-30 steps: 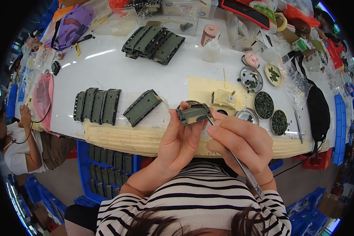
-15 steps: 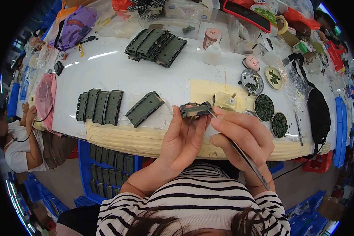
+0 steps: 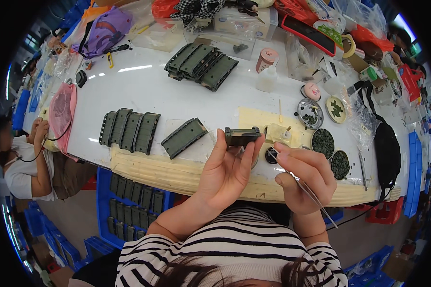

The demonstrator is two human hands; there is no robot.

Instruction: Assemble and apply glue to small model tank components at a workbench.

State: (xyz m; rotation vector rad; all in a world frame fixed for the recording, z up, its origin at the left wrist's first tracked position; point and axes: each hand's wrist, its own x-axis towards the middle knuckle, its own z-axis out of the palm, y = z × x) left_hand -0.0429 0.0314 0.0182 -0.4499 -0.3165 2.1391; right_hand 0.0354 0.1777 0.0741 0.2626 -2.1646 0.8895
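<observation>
My left hand (image 3: 221,179) is raised above the table's near edge. Its fingertips and thumb grip a small dark green plastic panel (image 3: 242,138) by its ends. In my right hand (image 3: 307,179) is a pair of metal tweezers (image 3: 318,201), pinched with the tips toward the panel but apart from it; whether they hold anything is too small to tell. A single green panel (image 3: 184,137) lies just left of my left hand. Farther left is a row of similar panels (image 3: 130,130), and another stack (image 3: 201,65) sits at the back.
Round dishes of small dark green pieces (image 3: 323,143) stand right of my hands, near a dark round pot (image 3: 271,157). A white squeeze bottle (image 3: 266,80) is behind. Below the table, a blue crate (image 3: 102,210) holds several panels. Another person (image 3: 26,165) sits at left.
My right hand and the tweezers have drawn away from the panel, to the right and slightly down. The panel has turned a little in my left hand. The whole view has shifted slightly.
</observation>
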